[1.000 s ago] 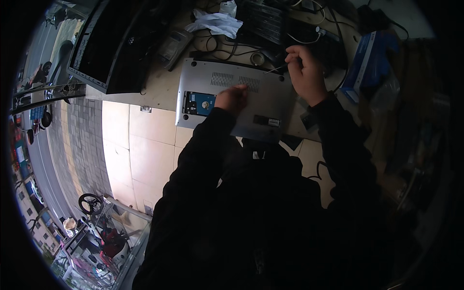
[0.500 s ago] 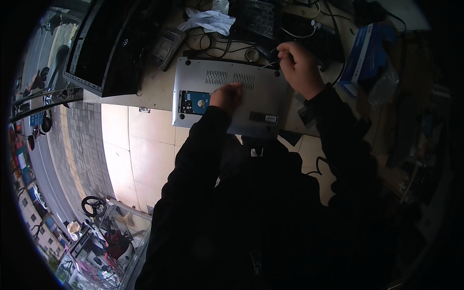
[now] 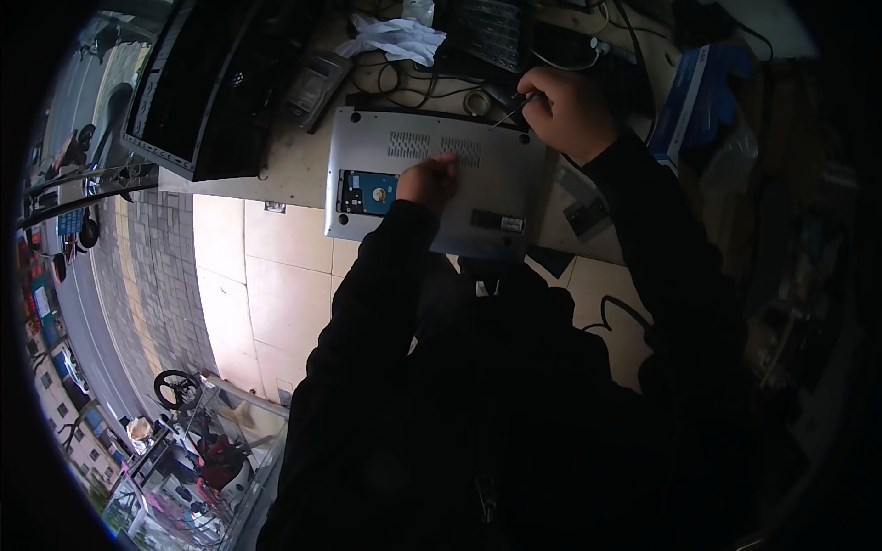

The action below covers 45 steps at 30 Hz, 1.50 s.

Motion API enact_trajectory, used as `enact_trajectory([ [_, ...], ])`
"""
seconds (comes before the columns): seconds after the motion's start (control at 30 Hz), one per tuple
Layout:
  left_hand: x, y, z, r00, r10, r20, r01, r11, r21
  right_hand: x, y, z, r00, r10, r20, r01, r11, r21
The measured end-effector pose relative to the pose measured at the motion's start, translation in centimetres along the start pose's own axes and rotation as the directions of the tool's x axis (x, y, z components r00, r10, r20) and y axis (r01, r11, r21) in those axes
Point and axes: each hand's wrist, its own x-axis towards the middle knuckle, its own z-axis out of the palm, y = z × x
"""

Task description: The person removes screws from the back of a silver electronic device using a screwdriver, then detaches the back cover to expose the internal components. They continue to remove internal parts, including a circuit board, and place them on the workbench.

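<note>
Head view: right hand (image 3: 568, 112) grips a screwdriver (image 3: 504, 119) over the laptop (image 3: 482, 188) by the counter's (image 3: 294, 174) front edge, probably screw work; left hand's (image 3: 428, 183) grip, can't tell. Next needs a steady tip.

Upturned laptop (image 3: 455, 220) is overhanging near edge of surface (image 3: 285, 174); left-hand grip (image 3: 428, 182) is curling over it, beside blue drive (image 3: 375, 194); right-hand grip (image 3: 568, 115) is holding thin-shafted tool (image 3: 503, 119) near laptop's far right corner.

Room above the laptop (image 3: 480, 188) at near right, cables (image 3: 401, 88) and a ring (image 3: 468, 104) beyond its far edge
</note>
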Motion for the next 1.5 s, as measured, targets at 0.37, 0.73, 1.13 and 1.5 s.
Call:
enact_trajectory([
  [0.37,-0.1,0.0,0.2,1.000,0.011,0.028,-0.011,1.000,-0.001,-0.1,-0.2,0.8,0.995,0.006,-0.100,-0.019,0.992,-0.125],
  [0.73,-0.4,0.2,0.5,1.000,-0.008,-0.004,0.008,1.000,-0.017,0.1,0.3,1.2,0.981,-0.116,-0.155,0.101,0.990,-0.101],
  [1.13,-0.6,0.6,0.9,0.999,-0.033,-0.041,0.034,0.999,0.011,0.6,0.7,1.6,0.964,-0.223,-0.142,0.202,0.968,-0.148],
  [1.5,0.6,0.2,-0.2,0.999,-0.027,-0.018,0.027,1.000,-0.003,2.0,-0.8,1.2,0.978,-0.207,-0.001,0.207,0.976,-0.074],
])
